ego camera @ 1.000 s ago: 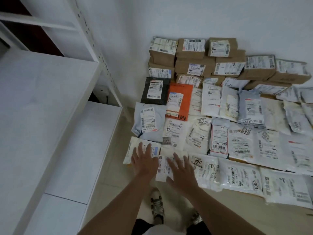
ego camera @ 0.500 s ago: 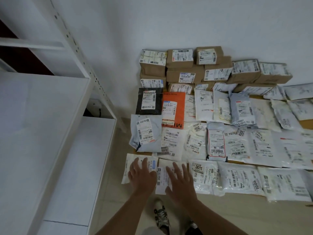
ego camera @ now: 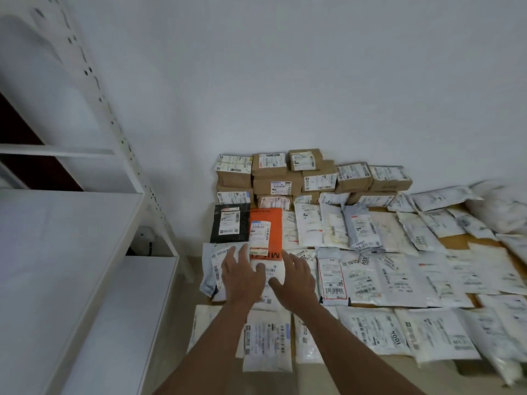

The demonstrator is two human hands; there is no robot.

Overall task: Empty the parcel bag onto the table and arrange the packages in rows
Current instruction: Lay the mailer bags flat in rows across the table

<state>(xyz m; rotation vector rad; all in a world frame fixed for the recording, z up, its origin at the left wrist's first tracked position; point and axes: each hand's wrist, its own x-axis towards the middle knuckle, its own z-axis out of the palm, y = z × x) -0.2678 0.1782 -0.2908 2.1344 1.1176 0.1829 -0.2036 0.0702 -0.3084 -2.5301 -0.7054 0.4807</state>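
Both hands have moved up from the front row of packages to the second row since a second ago, and the view has tilted up with them. The left hand (ego camera: 241, 276) and right hand (ego camera: 296, 276) lie spread, fingers loose, gripping nothing, over a white plastic mailer with a barcode label (ego camera: 272, 270), beside a grey-blue plastic mailer (ego camera: 212, 269) and just below an orange flat envelope (ego camera: 266, 230). Rows of white poly mailers (ego camera: 379, 280) cover the brown wooden table (ego camera: 456, 240); brown cardboard boxes (ego camera: 269, 173) are stacked along the white wall (ego camera: 285, 67). No parcel bag is visible. The slick mailers overlap, so a sideways push could likely drag neighbours out of line. The nearest white mailer (ego camera: 268, 340) appears to overhang the table's front edge and might slip off if nudged.
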